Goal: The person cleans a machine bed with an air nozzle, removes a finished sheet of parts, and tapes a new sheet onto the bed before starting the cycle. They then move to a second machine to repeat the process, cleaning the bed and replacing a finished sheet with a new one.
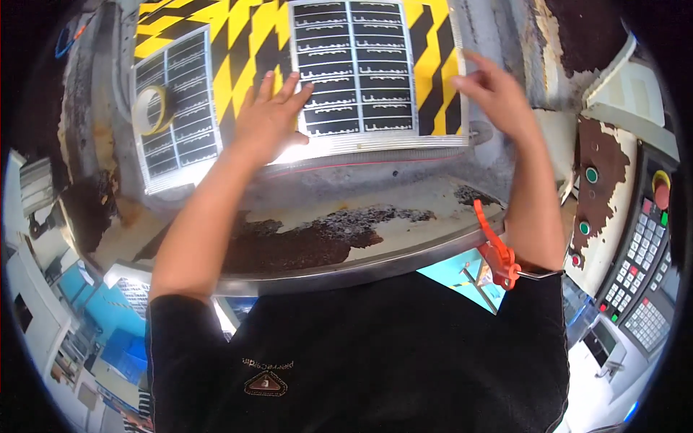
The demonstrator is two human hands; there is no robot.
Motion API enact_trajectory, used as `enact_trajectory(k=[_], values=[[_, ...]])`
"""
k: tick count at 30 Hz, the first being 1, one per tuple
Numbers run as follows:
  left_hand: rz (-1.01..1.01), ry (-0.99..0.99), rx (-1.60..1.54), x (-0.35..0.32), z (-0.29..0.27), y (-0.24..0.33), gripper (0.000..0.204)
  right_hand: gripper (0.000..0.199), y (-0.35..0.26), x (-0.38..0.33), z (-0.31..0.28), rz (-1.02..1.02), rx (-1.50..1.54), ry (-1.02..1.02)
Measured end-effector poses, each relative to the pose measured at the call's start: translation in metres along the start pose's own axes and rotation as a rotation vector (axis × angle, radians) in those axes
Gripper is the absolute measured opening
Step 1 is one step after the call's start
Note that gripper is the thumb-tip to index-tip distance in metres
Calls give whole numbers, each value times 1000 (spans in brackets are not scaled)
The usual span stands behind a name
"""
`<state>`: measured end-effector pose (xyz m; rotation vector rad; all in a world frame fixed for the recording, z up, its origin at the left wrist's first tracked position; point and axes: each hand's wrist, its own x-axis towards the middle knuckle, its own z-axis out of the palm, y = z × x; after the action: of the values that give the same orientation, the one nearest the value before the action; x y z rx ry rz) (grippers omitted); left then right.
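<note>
My left hand [271, 119] lies with its fingers spread on a yellow-and-black striped sheet [253, 43], its fingertips beside the left edge of a black panel sheet [330, 72] printed with white marks in two columns. At the right edge of the striped sheet is my right hand [498, 94], its index finger and thumb apart and nothing visible between them. A second black panel sheet [191, 108] lies to the left of my left hand. On it rests a roll of tape [167, 108], pale with a yellowish rim.
An orange air blow gun [498, 252] with a thin metal nozzle is by the machine's front edge [346, 285], near my right elbow. Right of it stands a control panel [635, 252] with keys, green buttons and a red knob. Worn, rusty metal [325, 231] runs along the front.
</note>
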<state>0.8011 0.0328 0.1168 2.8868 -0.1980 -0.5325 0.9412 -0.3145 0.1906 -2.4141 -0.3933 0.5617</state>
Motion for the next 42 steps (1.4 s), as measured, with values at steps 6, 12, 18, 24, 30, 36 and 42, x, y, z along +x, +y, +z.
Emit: enact_trajectory(k=[6, 12, 18, 24, 30, 36, 42], values=[[16, -17, -5, 3, -6, 3, 90, 41, 45, -111, -98, 358, -31, 677], [6, -60, 32, 1, -8, 4, 77, 39, 76, -172, -107, 531, -497, 870], [-11, -99, 27, 1, -13, 6, 79, 32, 101, -175, -102, 533, -536, 929], [52, 2, 5, -1, 4, -6, 76, 30, 99, -179, -111, 454, -309, 940], [138, 76, 132, 9, 25, -28, 97, 34, 61, -278, -131, 309, -536, 1356], [184, 114, -191, 10, 1, -34, 89, 54, 101, -398, -164, 165, 4, 2012], [-10, 295, -393, 5, -28, -96, 48, 29, 161, -461, -192, 734, -575, 1644]])
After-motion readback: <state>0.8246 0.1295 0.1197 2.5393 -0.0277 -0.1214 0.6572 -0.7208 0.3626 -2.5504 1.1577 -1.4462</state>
